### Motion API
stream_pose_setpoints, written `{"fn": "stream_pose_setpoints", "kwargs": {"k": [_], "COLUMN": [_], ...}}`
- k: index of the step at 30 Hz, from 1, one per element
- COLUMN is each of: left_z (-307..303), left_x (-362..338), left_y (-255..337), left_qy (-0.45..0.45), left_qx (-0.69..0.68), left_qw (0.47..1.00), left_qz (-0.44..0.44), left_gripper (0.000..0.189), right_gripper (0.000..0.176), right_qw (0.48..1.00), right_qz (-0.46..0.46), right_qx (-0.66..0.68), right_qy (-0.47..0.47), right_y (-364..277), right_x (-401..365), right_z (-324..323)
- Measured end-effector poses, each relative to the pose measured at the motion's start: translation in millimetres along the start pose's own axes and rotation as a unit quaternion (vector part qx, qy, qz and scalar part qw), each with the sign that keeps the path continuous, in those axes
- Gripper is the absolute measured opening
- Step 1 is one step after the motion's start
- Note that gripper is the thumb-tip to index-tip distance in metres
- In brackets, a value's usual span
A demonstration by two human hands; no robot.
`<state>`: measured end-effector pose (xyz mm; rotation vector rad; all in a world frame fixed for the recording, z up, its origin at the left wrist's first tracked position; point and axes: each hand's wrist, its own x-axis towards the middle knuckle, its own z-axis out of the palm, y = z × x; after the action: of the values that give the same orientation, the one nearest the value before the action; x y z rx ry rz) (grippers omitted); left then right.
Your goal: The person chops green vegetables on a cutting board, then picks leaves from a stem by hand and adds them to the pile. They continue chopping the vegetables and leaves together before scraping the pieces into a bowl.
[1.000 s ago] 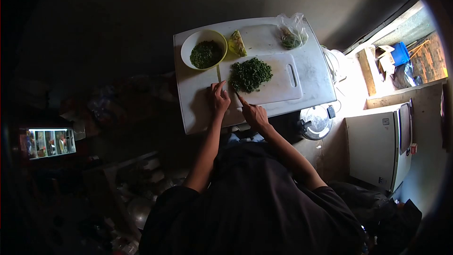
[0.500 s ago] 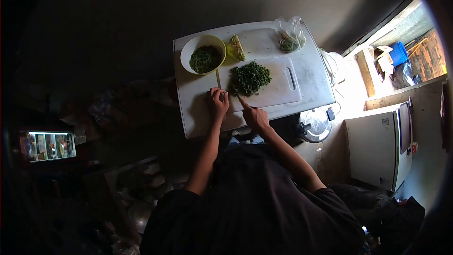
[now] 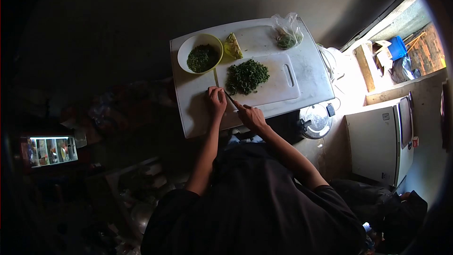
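My right hand [image 3: 252, 117] is closed around a knife [image 3: 230, 97], its index finger stretched along toward the blade. The dark blade points up and left, its tip close to the fingers of my left hand [image 3: 217, 98]. My left hand is closed with curled fingers at the left edge of the white cutting board [image 3: 278, 92]; what is in it, if anything, is hidden. A heap of finely chopped leafy greens [image 3: 247, 75] lies on the board, just beyond both hands.
A yellow-green bowl [image 3: 221, 56] with chopped greens stands at the table's back left. A yellow-green wedge-shaped piece [image 3: 233, 46] lies beside it. A clear plastic bag [image 3: 289, 33] with greens is at the back right. Below the white table's [image 3: 314, 82] right side sits a lidded pot [image 3: 315, 122].
The knife has swung from the near-left edge of the chopped greens to my left hand's fingers. My right hand has shifted slightly left.
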<state>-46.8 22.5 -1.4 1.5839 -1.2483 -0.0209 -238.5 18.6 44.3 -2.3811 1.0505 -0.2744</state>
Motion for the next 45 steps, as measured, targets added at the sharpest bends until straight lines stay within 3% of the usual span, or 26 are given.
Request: {"fn": "stream_pose_setpoints", "kwargs": {"k": [12,15,23,31,36,38,40,45], "left_z": [5.7,2.9,-0.2,12.7,43.1,53.5,59.6,73.7], "left_x": [-1.6,-0.2,-0.4,17.5,31.3,33.2,34.2,29.7], "left_y": [-6.4,-3.1,2.1,22.9,32.6,32.0,33.1,28.5], "left_qy": [-0.007,-0.003,-0.012,-0.057,-0.069,-0.052,-0.054,-0.077], "left_qx": [0.001,0.013,0.052,0.068,0.058,0.06,0.048,0.062], "left_qw": [1.0,1.0,0.999,0.996,0.996,0.997,0.997,0.994], "left_qz": [-0.004,-0.001,0.007,0.024,0.004,-0.002,-0.018,-0.037], "left_gripper": [0.014,0.018,0.029,0.045,0.057,0.059,0.063,0.074], "right_gripper": [0.048,0.037,0.038,0.03,0.028,0.026,0.026,0.03], "right_qw": [0.995,0.984,0.969,0.97,0.975,0.978,0.982,0.987], "right_qz": [0.055,0.118,0.179,0.144,0.169,0.098,0.121,0.07], "right_qx": [0.021,0.077,0.1,0.076,0.053,0.008,0.012,0.041], "right_qy": [0.077,0.109,0.135,0.183,0.134,0.184,0.146,0.136], "right_y": [14.1,26.3,78.1,127.4,140.8,157.5,158.3,150.6], "right_x": [4.4,0.7,-1.6,11.2,36.8,50.4,58.1,62.3], "right_z": [-37.4,-54.5,-66.7,-95.4,-118.5,-112.0,-114.8,-99.8]}}
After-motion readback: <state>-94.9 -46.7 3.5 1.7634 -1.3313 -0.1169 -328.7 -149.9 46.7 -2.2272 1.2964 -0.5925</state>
